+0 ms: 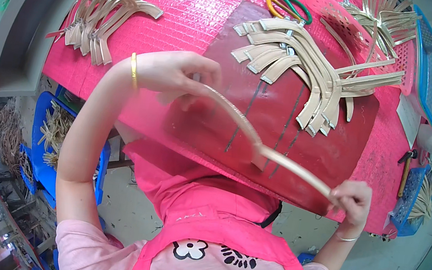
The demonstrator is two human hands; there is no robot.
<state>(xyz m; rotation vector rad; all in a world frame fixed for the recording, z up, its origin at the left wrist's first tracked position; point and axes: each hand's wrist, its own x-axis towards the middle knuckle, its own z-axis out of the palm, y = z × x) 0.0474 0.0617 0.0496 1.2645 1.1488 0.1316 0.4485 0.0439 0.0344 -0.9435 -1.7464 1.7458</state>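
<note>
A narrow beige strap (238, 117) stretches between my two hands above the dark red mat (205, 133), with a short branch hanging near its middle. My left hand (188, 75) has its fingers closed on the upper left end, slightly blurred. At the lower right, my right hand (352, 202) pinches the other end close to the mat's edge. A fanned pile of beige straps (314, 74) with pale tips lies on the far part of the mat. Dark lines run across the mat's surface.
Scissors (285, 4) with orange and green handles lie beyond the pile. Another strap bundle (102, 20) rests on the pink table cover (184, 13) at left. A pink basket (335, 10) and a blue basket (429, 72) stand at right. A hammer (406, 169) sits near the right edge.
</note>
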